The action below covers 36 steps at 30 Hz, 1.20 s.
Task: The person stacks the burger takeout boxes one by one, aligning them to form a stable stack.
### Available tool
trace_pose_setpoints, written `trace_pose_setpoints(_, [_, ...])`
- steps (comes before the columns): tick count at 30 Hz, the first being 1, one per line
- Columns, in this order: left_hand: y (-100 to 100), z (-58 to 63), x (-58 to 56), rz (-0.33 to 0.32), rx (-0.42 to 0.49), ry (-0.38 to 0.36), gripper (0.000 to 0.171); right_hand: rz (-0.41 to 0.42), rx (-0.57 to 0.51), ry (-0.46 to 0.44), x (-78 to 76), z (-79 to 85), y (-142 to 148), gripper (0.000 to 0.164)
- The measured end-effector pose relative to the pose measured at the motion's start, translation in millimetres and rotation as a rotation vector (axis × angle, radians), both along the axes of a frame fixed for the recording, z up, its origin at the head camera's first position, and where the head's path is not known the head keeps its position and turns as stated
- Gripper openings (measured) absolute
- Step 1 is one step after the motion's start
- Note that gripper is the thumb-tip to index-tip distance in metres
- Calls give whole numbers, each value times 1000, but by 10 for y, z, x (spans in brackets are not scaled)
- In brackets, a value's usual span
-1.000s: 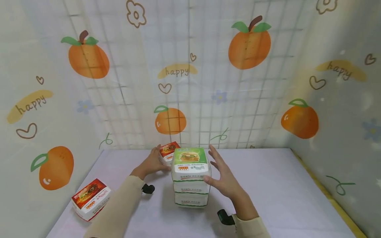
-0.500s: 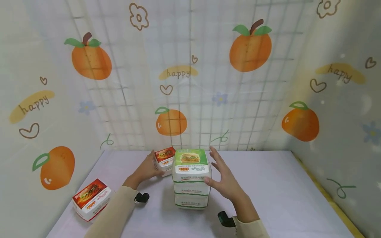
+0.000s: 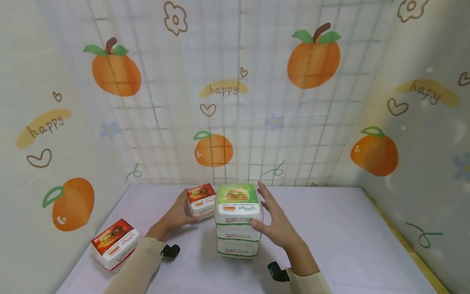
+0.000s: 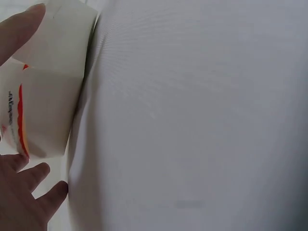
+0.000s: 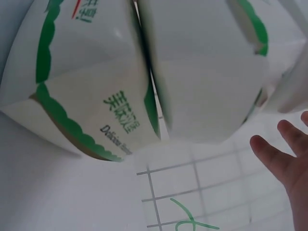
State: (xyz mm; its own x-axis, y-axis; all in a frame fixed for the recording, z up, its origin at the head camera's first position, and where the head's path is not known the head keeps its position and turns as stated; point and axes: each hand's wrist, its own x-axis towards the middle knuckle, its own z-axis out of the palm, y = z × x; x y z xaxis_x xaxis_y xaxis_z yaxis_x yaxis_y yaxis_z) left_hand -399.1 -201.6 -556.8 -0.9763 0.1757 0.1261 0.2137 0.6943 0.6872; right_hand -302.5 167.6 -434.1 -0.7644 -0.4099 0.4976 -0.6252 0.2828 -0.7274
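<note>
Printed backdrop (image 3: 253,122) behind rear edge of worktop (image 3: 338,232). Green box stack (image 3: 238,234), looks 3 high, upright, approx midway btwn L & R edges. RH (image 3: 277,224): thumb on stack's near-right corner, other fingers spread along R side, fairly straight, not clenched; R wrist view shows some fingertips off it. LH (image 3: 176,214) grasping rear red box (image 3: 202,201), thumb on near side, fingers round L side. Box sits just L of stack, twd rear edge; contact w/ stack: can't tell. Front red box (image 3: 115,245) by L edge, no hand on it. IMO step in hand = LH positioning rear box, RH steadying stack. Next move prob calls for firm LH hold clear of stack, RH pressure light.
</note>
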Motion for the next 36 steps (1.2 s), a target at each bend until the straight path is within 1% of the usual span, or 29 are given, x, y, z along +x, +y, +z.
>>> trace_pose_setpoints(5, [69,23,-36,21,39,9,137,9,1,3,18,1,-42,100])
trace_pose_setpoints(8, [90,30,-37,43,44,8,135,7,8,6,19,-9,-56,100])
trace_pose_setpoints(10, [97,37,-31,51,57,20,133,3,11,1,17,-17,-62,100])
trace_pose_setpoints(15, [81,71,-15,68,103,57,131,-11,6,-11,9,-30,-61,100])
trace_pose_setpoints(19, [47,133,-8,97,135,41,129,-19,6,-11,14,-24,-52,100])
trace_pose_setpoints(21, [32,200,-1,107,139,30,128,-23,3,-12,20,-15,-48,100])
trace_pose_setpoints(23, [21,294,14,112,141,27,126,-28,1,-12,26,-8,-45,100])
trace_pose_setpoints(28, [-25,536,52,100,159,43,124,-34,4,-12,23,4,-40,100])
trace_pose_setpoints(33, [-60,727,90,83,234,74,123,-35,13,6,16,6,-34,100])
trace_pose_setpoints(36, [-66,847,125,73,253,99,121,-36,14,9,18,8,-41,100])
